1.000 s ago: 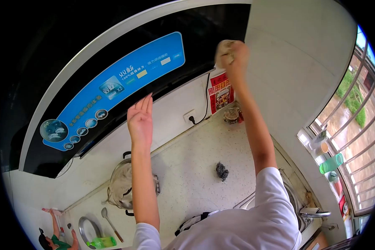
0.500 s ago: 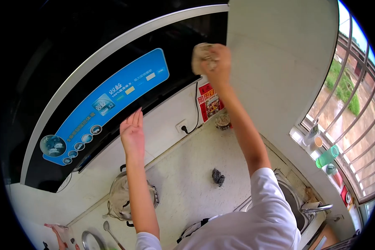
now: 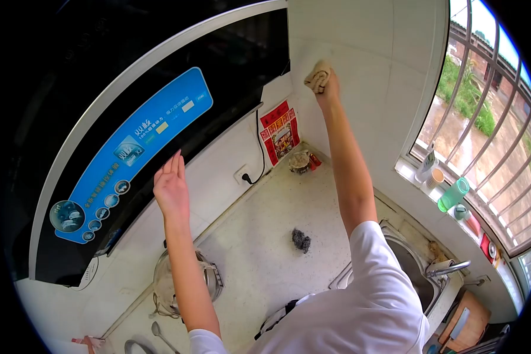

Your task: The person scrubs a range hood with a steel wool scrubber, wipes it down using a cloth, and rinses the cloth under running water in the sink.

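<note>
In my right hand (image 3: 330,88) is a bunched beige cloth (image 3: 317,77), held up at the white wall (image 3: 360,76) to the right of the range hood; whether it presses on the tiles I cannot tell. My left hand (image 3: 172,186) is raised at the lower edge of the black range hood (image 3: 236,76), fingers stretched upward and nothing in them. A blue sticker (image 3: 153,133) covers part of the hood's front, just above that hand. Below, a dark scouring pad (image 3: 301,241) lies on the white counter (image 3: 259,218).
A pot with a glass lid (image 3: 209,274) stands under my left forearm. A plug sits in a wall socket (image 3: 242,174), near a red poster (image 3: 279,133) and a glass jar (image 3: 299,161). The sink (image 3: 416,265) is at right, below a barred window with cups (image 3: 453,194) on its sill.
My right hand has carried the cloth from the hood's right end onto the wall beside it. My left hand stays by the hood's lower edge. The view has shifted slightly.
</note>
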`<state>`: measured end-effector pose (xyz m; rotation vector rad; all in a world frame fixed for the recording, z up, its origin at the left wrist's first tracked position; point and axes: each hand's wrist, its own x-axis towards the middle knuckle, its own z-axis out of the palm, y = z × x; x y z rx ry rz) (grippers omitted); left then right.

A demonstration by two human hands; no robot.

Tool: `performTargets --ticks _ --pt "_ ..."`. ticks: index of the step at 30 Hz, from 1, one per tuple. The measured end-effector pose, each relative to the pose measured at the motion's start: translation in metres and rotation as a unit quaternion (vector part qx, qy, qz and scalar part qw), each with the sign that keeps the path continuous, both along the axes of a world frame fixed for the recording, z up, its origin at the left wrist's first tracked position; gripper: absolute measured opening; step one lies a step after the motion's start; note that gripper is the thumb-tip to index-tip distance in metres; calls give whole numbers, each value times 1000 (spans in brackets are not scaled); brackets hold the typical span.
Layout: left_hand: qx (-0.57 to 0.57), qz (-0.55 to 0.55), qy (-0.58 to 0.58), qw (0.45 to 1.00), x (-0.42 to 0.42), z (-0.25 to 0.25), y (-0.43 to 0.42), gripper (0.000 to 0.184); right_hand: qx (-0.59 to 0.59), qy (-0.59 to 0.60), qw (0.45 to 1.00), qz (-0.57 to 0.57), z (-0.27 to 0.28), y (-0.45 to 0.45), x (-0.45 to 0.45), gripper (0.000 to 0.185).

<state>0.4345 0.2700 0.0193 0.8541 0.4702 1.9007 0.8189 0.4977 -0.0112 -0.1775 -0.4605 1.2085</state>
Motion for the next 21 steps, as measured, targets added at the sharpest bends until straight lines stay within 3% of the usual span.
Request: performTargets --ticks 1,3,4,6,7,10,12,15,16,18,19,20,21 --pt "-11 10 11 1000 3 4 -3 31 -2 3 1000 0 -2 4 -6 12" --pt "-22 20 25 999 3 5 -4 28 -30 -161 985 -47 3 21 -31 10" --pt "-13 10 28 999 -1 2 0 27 -30 -160 986 -47 4 26 -49 10" --pt "-5 -1 30 1000 -5 -1 2 26 -104 -183 946 -246 4 31 -82 13" --pt "-4 4 37 999 -5 -1 3 29 -105 -183 946 -247 10 14 -87 13" --pt "-1 14 38 999 -1 -1 4 34 -104 -367 897 -223 6 -29 -97 20" --pt "-5 17 35 999 1 -3 4 35 -86 -528 812 -235 -26 -27 -117 22" --pt "-3 4 26 1000 -2 -3 6 38 -108 -555 822 -69 -90 -53 -155 24" --pt "7 -2 45 999 -3 -6 4 44 -124 -459 880 19 -98 -97 -166 27" --pt "17 -3 56 998 -7 -17 -8 50 -17 -475 841 260 -182 -123 -172 25" --pt "4 -28 99 995 -5 -27 -20 51 -89 -243 906 334 -193 -180 -183 28" --pt "-11 -51 142 989 -5 -38 -35 52 -206 -157 897 357 -222 -217 -199 32" --pt "-67 -68 189 977 -8 -56 -49 52 -170 -124 870 445 -253 -251 -196 33"
